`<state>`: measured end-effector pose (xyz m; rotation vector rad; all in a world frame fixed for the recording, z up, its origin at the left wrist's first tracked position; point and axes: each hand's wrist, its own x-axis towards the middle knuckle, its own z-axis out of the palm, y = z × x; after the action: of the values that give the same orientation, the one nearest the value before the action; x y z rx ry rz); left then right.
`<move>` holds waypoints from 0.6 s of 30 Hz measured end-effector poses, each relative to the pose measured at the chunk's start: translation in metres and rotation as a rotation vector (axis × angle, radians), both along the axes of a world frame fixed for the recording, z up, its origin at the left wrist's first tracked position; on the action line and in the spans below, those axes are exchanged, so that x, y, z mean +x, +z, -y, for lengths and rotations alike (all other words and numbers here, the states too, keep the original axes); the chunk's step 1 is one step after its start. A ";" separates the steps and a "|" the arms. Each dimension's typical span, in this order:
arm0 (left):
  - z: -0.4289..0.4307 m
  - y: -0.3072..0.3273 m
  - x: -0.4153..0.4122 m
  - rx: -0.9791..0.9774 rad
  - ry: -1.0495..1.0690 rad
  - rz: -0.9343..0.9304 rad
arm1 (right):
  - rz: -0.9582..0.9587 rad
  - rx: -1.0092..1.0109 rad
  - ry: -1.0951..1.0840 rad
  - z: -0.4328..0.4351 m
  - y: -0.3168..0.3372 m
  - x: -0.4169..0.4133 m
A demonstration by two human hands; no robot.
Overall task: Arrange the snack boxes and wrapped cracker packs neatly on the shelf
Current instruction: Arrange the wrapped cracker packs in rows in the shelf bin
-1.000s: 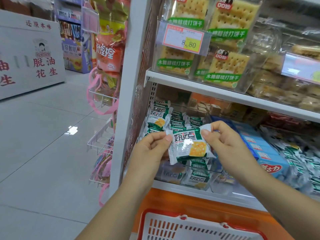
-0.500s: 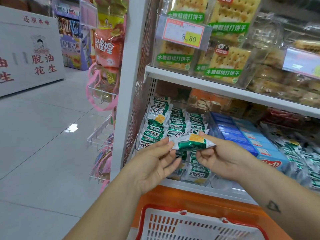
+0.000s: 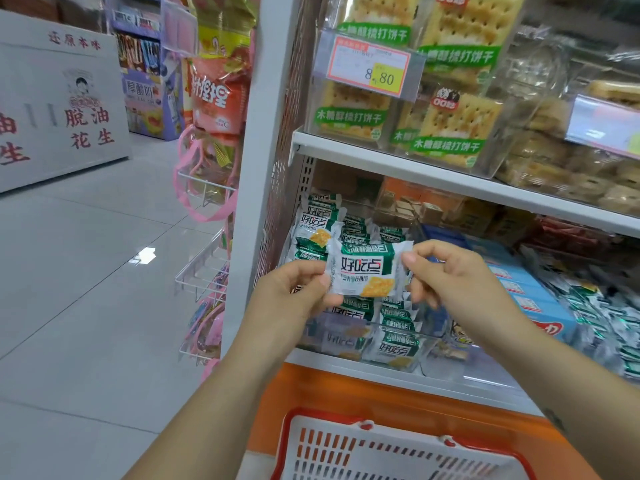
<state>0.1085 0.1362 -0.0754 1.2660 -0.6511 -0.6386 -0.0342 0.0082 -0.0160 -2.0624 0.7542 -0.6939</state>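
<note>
At the left end of the lower shelf (image 3: 329,362), just inside the white upright, rows of green-and-white cracker packs (image 3: 317,230) stand on edge behind a clear front lip. We take that lip to be what keeps them from sliding off.

The left hand (image 3: 294,292) is in front of those rows. Its fingers (image 3: 320,278) are curled, and thumb and forefinger pinch the left crimped end of one wrapped cracker pack (image 3: 367,270). The pack is held in the air, level and label toward us, above the front rows and touching none of them that we can see. We judge it is held by the seams so the crackers are not crushed and the printed face can be checked before it is slotted in.

The right hand (image 3: 446,271) mirrors this. Its fingers (image 3: 410,258) nip the right crimped end, and the others are loosely bent behind the wrapper. With both ends held, the pack can be turned to match its neighbours, and the next move is likely to lower it into a gap in the rows.

Further right along the same shelf, blue snack boxes (image 3: 519,289) lie in a file running front to back. Beyond them, near the right edge, loose silvery-green packs (image 3: 609,317) lie heaped and look unsorted.

A white basket (image 3: 332,445) sits below the shelf.
</note>
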 end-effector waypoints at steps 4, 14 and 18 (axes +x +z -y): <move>0.003 -0.003 -0.005 0.028 -0.005 0.013 | 0.049 0.134 0.026 -0.001 -0.004 0.001; 0.004 -0.004 -0.006 -0.043 0.080 0.103 | 0.089 0.136 0.016 0.000 -0.020 -0.001; 0.005 -0.007 -0.006 -0.083 -0.049 0.060 | 0.193 0.127 -0.024 -0.002 -0.028 0.000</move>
<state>0.1024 0.1313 -0.0828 1.1982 -0.7526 -0.6094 -0.0347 0.0104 -0.0435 -1.8446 0.6950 -0.8234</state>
